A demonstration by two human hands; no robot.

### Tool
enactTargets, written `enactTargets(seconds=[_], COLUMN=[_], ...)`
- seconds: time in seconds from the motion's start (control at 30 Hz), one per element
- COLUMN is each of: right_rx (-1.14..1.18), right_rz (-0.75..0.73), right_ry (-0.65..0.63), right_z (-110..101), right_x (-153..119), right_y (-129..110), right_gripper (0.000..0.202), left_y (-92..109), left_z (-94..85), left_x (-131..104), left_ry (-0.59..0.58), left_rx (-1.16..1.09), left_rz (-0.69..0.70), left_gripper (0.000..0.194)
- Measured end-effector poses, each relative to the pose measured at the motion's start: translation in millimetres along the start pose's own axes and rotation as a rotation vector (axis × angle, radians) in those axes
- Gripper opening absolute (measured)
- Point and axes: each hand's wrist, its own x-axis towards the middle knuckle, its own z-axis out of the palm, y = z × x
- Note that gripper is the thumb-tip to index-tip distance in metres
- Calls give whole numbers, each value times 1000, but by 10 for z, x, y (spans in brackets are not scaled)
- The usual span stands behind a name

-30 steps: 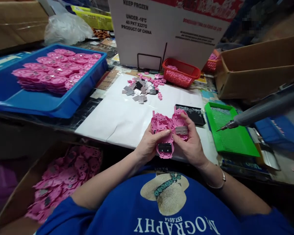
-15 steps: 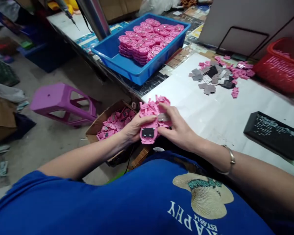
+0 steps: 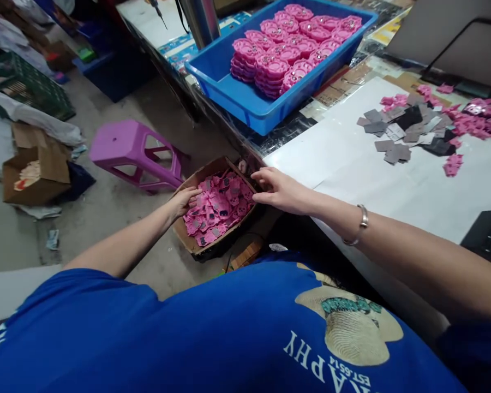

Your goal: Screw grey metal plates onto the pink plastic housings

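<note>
Head view: a white-covered worktable (image 3: 339, 164) fills the right half of the frame, with a blue tray (image 3: 245, 115) of stacked pink parts (image 3: 286, 52) at top centre. Left of centre stands a purple stool (image 3: 120, 144); just beside it, near mid-frame, an open carton (image 3: 183, 236) holds heaped pink pieces (image 3: 221, 207) (several bearing grey or black plates). By the carton's right edge is the right hand (image 3: 282, 191), bare, thumb and fingers parted and loosely bent. The left hand (image 3: 183, 202) reaches over its left rim, fingers outstretched (whether they touch the heap, I cannot tell). Small grey plates (image 3: 396, 153) lie loose at upper right.
</note>
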Motion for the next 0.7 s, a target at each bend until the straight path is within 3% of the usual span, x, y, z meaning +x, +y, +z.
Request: enactTargets(seconds=[0.1, 0.23, 0.43, 0.57, 0.63, 0.7], right_rx=[66, 94, 195, 293, 316, 316], right_rz=[-57, -107, 127, 232, 234, 211], right_ry=[85, 158, 215, 276, 303, 326], right_z=[-129, -212, -183, -118, -84, -53], right_x=[-287, -761, -1515, -1855, -1936, -1968], right_y=[62, 48, 173, 276, 306, 328], right_gripper=[29, 19, 21, 23, 24, 24], left_y=[27, 286, 996, 1554, 1817, 2050], left_z=[81, 384, 841, 1187, 1415, 1657], left_x=[132, 88, -305, -510, -542, -524], left_ry=[16, -8, -81, -152, -228, -256], left_rx=[70, 87, 20, -81, -165, -230], left_rz=[24, 238, 670, 963, 883, 610], left_gripper=[30, 20, 26, 26, 25, 21])
